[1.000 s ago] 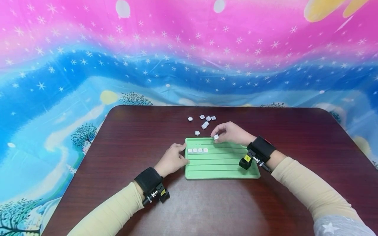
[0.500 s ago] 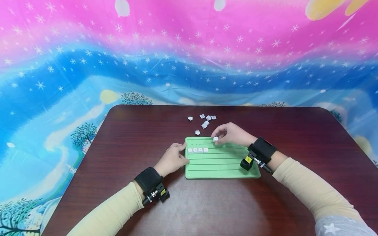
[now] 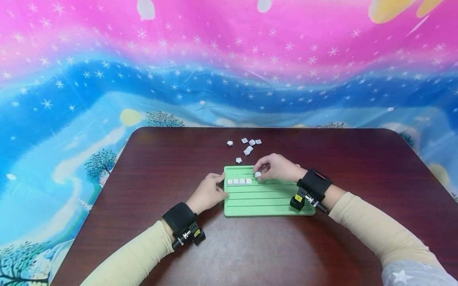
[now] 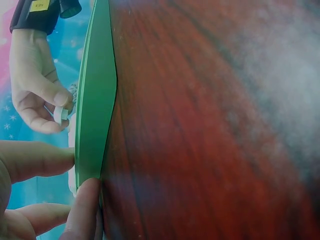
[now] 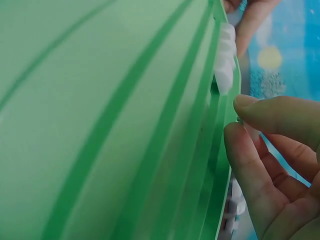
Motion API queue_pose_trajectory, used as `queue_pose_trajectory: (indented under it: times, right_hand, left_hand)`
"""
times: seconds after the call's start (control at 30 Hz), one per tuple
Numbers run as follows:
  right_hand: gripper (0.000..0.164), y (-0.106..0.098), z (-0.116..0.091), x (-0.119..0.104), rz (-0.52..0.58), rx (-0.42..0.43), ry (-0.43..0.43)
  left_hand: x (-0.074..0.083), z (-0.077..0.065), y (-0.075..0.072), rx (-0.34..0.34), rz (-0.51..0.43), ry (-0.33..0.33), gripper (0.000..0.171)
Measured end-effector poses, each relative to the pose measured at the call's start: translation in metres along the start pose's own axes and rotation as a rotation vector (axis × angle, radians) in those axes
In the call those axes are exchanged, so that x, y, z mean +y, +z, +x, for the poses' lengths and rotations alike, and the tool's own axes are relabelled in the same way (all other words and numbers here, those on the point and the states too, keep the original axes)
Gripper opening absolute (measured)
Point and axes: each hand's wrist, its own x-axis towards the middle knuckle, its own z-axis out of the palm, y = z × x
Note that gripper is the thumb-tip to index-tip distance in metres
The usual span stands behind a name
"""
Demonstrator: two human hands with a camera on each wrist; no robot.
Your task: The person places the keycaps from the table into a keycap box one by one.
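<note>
A light green grooved board [image 3: 264, 201] lies on the table. At its left edge my left hand [image 3: 207, 194] holds on, with fingertips against the rim and side in the left wrist view. Over the board's far part, my right hand [image 3: 278, 167] pinches a small white tile [image 3: 258, 174] between thumb and fingers; the left wrist view shows this tile [image 4: 61, 115] with a stepped edge. Just left of it, a short row of similar white tiles [image 3: 242, 181] stands in a groove. In the right wrist view, the fingertips mostly hide the held tile.
Several loose white tiles [image 3: 248, 150] lie scattered on the table beyond the board, one [image 3: 238, 160] close to its far edge. The dark red-brown table [image 3: 171, 159] ends at a patterned pink and blue cloth [image 3: 229, 79]. Each wrist wears a strapped camera.
My right hand has moved the pinched tile from the board's far edge nearer to me and slightly left, towards the row. The left hand stays at the board's edge.
</note>
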Motion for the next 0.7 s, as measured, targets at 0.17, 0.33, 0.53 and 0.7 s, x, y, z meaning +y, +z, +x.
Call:
queue_pose_trajectory:
  times: [0.17,0.33,0.53,0.7]
  right_hand:
    - [0.022,0.004,-0.003,-0.005,-0.044,-0.02,-0.029]
    - [0.02,0.008,-0.003,-0.007,-0.074,-0.02,-0.025]
    - [0.021,0.012,-0.001,-0.007,-0.1,-0.024,-0.036]
    - [0.021,0.015,-0.001,-0.005,-0.124,-0.016,-0.049]
  left_hand:
    - [-0.001,0.0,0.001,-0.004,-0.018,-0.002,0.073]
    - [-0.002,0.0,0.0,-0.003,-0.019,-0.004,0.073]
    - [-0.001,-0.001,0.0,0.001,-0.008,-0.002,0.073]
    - [-0.001,0.0,0.001,0.002,-0.012,0.005,0.073]
